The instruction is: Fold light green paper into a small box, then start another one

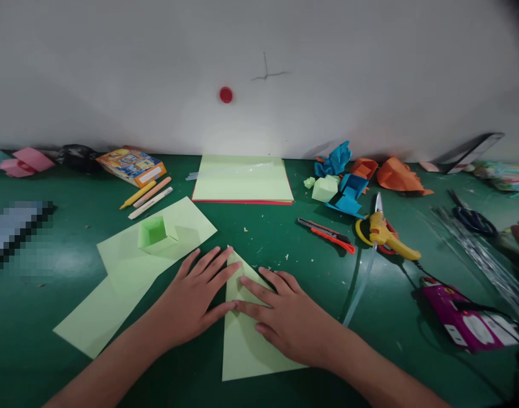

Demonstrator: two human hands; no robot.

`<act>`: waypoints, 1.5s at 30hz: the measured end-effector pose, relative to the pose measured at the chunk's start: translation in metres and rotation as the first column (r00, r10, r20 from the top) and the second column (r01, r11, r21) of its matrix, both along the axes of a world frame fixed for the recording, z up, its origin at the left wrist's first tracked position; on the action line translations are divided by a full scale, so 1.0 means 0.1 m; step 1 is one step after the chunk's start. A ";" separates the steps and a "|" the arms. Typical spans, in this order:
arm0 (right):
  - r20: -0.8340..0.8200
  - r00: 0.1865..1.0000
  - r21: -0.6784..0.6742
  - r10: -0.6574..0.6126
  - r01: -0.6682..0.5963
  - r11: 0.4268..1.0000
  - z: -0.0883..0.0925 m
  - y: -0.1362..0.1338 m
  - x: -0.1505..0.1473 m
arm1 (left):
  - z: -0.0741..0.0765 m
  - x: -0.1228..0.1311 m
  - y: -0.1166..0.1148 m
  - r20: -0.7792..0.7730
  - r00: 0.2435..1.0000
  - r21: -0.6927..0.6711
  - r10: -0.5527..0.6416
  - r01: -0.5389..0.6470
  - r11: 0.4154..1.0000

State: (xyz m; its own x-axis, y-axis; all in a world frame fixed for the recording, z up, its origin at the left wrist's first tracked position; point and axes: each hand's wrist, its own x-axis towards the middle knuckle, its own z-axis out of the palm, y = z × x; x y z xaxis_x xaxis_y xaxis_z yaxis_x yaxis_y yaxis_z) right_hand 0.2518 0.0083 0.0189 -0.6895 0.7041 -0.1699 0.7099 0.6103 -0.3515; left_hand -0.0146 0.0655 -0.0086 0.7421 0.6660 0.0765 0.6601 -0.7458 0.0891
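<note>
A light green sheet folded into a triangle (242, 345) lies on the green table (285, 249) in front of me. My left hand (195, 300) rests flat on its left edge, fingers stretched out and spread. My right hand (285, 311) lies flat on the triangle's upper part, fingers extended toward the left. The fingertips of both hands meet near the fold. Neither hand holds anything.
Two flat green sheets (127, 277) lie to the left with a small folded green paper box (156, 233) on them. A paper stack (242, 178) sits at the back. A cutter (327, 233), a yellow glue gun (387, 235), scissors (472, 218), markers (148, 197) and folded paper scraps (348, 181) lie around.
</note>
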 end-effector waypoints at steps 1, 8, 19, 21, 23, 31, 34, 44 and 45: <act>0.003 1.000 0.001 0.003 -0.003 1.000 0.00 0.00 0.00 | 0.00 0.00 0.00 0.000 1.000 -0.004 0.001 -0.001 1.000; 0.014 1.000 0.013 0.008 -0.008 1.000 0.01 0.00 0.00 | 0.01 0.00 0.03 0.009 1.000 -0.054 0.013 -0.012 0.998; 0.022 1.000 0.039 0.022 -0.023 0.999 -0.01 0.00 0.01 | 0.02 -0.01 0.03 0.026 1.000 -0.094 0.011 -0.009 0.995; 0.026 0.999 0.048 0.026 -0.028 0.998 -0.02 0.00 0.01 | 0.02 -0.01 0.04 0.021 1.000 -0.093 0.007 -0.005 0.996; 0.026 0.999 0.054 0.031 -0.032 0.998 -0.02 0.00 0.02 | 0.02 -0.01 0.04 0.014 1.000 -0.092 0.006 -0.005 0.996; 0.029 0.999 0.046 0.032 -0.034 0.998 -0.01 0.02 0.03 | 0.05 0.00 0.04 0.019 1.000 -0.105 0.018 -0.016 0.994; 0.029 0.999 0.037 0.036 -0.037 0.999 0.00 0.02 0.04 | 0.04 0.00 0.04 0.039 0.999 -0.102 0.016 -0.012 0.995; 0.017 0.999 0.011 0.034 -0.034 0.999 0.01 0.03 0.04 | 0.08 0.00 0.03 0.009 0.999 -0.138 0.040 -0.039 0.990; 0.018 0.999 0.008 0.036 -0.036 0.999 0.00 0.03 0.04 | 0.09 0.01 0.04 0.006 0.999 -0.146 0.045 -0.044 0.988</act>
